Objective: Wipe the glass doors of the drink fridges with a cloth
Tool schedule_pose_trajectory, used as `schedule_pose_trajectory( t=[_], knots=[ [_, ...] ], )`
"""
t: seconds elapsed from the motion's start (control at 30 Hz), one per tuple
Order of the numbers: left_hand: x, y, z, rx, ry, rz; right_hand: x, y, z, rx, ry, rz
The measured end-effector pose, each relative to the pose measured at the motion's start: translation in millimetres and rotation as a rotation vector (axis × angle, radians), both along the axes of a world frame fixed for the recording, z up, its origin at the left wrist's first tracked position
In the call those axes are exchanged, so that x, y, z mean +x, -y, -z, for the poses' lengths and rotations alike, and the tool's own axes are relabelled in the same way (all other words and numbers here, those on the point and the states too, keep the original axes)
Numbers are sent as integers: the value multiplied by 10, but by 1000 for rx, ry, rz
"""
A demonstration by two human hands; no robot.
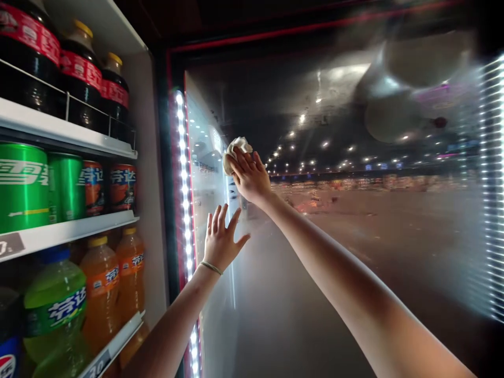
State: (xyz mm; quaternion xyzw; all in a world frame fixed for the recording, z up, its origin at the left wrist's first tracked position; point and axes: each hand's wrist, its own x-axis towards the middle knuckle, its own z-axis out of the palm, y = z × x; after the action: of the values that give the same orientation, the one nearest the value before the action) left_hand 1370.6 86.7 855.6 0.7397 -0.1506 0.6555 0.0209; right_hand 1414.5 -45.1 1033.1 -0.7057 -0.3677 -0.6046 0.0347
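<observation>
My right hand [254,181] presses a crumpled whitish cloth [239,144] against a large glass door pane [334,262], its fingers bent over the cloth. Lower and to the left, my left hand [221,241] is spread with fingers apart, at or very near the same glass, holding nothing. A thin band [211,268] circles the left wrist. Along the pane's left edge runs a strip of bright lights [183,184]. Whether the left palm actually touches the glass I cannot tell.
On the left, cooler shelves [79,231] hold cola bottles [81,71], green cans [23,181], orange-soda cans [123,186], orange bottles [101,283] and a green soda bottle [57,310]. A dark frame borders the glass. Another light strip [492,184] shows at the right.
</observation>
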Motion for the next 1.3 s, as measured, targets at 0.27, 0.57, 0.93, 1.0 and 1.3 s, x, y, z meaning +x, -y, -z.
schedule_pose_trajectory(
  t=[0.27,0.57,0.93,1.0,1.3],
  knots=[
    [34,-51,414,-20,-13,50,-52,-912,246,-197,-28,-44],
    [2,-46,323,-22,-49,71,-107,-224,338,-203,25,51],
    [51,924,-69,74,-26,172,-120,1368,313,6,-14,309],
    [59,1176,-111,94,-24,190,-134,1684,310,34,-54,332],
    [45,2212,-91,92,-52,219,-71,3198,400,178,-185,369]
  ],
)
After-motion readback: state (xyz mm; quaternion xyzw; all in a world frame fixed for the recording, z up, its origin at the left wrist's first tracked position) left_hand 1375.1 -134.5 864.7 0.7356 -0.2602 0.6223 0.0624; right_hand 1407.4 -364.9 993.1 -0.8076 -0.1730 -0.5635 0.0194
